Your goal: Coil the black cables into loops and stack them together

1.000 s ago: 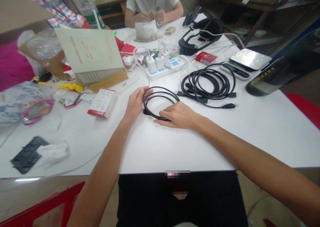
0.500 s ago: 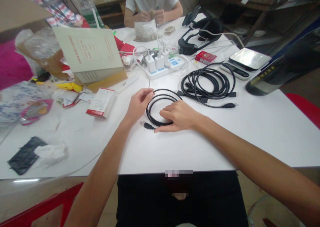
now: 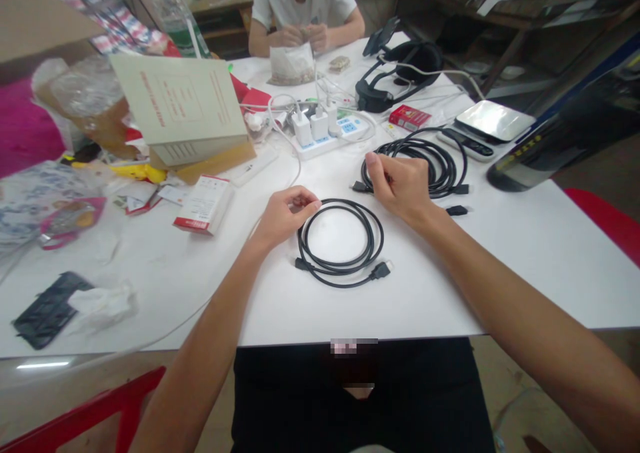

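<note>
"Coil (image 3: 340,265), blk cable, just nr the middle of the tbl. What can't you see of it?"

"Far-L edge, partly under the L hand (image 3: 289,217). That hand's narrow, thumb + fingertips pinched on the cable there."

"And the R hand (image 3: 404,181)?"

"Curled in, thumb up, at the cable pile (image 3: 444,173) far-R of the coil. It hides part of the pile; can't tell if they touch, or what's inside the palm. Person (image 3: 325,6) across the tbl has the head cut off at the top; dark bottle (image 3: 520,166) at far R is cut off too."

"Surface?"

"White tabletop (image 3: 425,300), flat. Power strip (image 3: 320,148) w/ chargers far of the coil, headset (image 3: 373,96) + scale (image 3: 495,121) far R, red-white box (image 3: 203,205) to the L, open carton (image 3: 185,106) beyond it. Shelves (image 3: 530,23) in the far-R bkgd, red chair (image 3: 595,216) past the R edge."

"Which way's the coil pointing?"

"Lies flat, approx. round, so no clear long axis. Near-R plug (image 3: 381,270) points R, tipped a bit far; near-L plug (image 3: 303,264) points L."
</note>
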A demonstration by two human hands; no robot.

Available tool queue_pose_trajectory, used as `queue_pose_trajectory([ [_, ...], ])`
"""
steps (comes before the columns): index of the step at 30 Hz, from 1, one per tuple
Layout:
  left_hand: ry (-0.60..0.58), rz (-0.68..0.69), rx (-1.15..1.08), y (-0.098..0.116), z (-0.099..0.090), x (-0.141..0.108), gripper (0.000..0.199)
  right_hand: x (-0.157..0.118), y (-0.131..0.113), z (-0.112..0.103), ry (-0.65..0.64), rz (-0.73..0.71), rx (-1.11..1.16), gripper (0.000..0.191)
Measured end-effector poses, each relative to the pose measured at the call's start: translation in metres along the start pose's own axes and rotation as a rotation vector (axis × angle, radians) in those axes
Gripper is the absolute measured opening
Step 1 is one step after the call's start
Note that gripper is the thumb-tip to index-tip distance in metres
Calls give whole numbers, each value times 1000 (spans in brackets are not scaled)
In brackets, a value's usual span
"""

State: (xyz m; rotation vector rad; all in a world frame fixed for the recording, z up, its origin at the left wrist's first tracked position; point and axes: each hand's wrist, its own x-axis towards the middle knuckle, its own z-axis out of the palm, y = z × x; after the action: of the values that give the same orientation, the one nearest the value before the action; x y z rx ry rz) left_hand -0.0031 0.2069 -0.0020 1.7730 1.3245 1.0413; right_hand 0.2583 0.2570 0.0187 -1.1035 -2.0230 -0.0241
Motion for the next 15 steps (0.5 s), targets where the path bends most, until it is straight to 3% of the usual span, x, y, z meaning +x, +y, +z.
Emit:
queue_pose_trajectory([
  [8, 227, -22, -100, -12, 2, 7, 31, 2, 14, 0, 76, 80, -88, 71],
  [15, 299, -13, -140, -21, 4, 11, 28, 7, 17, -5, -84, 219, -275, 63],
])
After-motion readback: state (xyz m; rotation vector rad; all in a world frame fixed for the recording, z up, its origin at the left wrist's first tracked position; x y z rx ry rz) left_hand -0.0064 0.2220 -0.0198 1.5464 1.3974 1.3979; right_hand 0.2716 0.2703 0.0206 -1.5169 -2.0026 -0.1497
